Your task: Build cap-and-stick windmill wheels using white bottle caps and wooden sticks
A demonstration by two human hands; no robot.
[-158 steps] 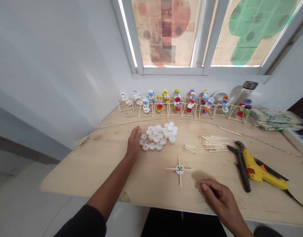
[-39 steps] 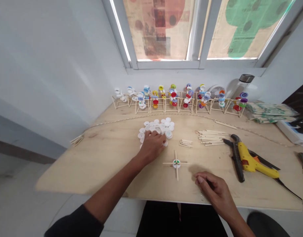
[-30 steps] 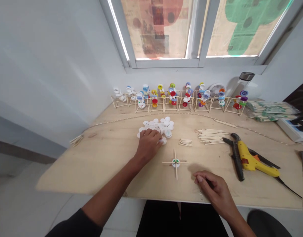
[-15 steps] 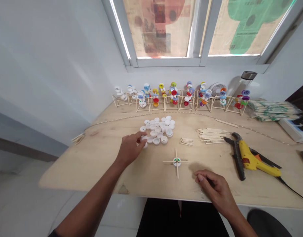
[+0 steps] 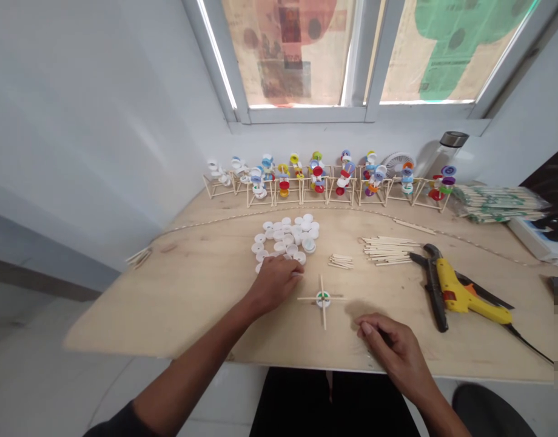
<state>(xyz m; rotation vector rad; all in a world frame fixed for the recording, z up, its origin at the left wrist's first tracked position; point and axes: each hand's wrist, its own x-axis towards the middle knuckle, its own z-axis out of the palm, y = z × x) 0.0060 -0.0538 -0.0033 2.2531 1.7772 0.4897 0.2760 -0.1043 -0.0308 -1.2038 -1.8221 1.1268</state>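
Daylight comes through a window (image 5: 306,54) covered with printed sheets, and beneath it your plywood bench (image 5: 137,309) runs along the wall. At the back of the bench stands a row of stick frames (image 5: 315,191) carrying coloured bottle caps, with a small fan (image 5: 396,165) and a glass bottle (image 5: 443,155) behind them. Wrapped stick bundles (image 5: 497,204) lie at the far right. Nearer you on the right sit a yellow glue gun (image 5: 461,297) and black-handled pliers (image 5: 434,297), beside loose wooden sticks (image 5: 390,250) and a smaller bunch of short sticks (image 5: 340,261).

Your left hand (image 5: 274,285) lies curled against the near edge of a pile of white bottle caps (image 5: 283,240); you can't tell whether it grips one. Your right hand (image 5: 392,352) is loosely curled, showing nothing in it, just beside a cross of sticks (image 5: 323,298) joined at a cap.
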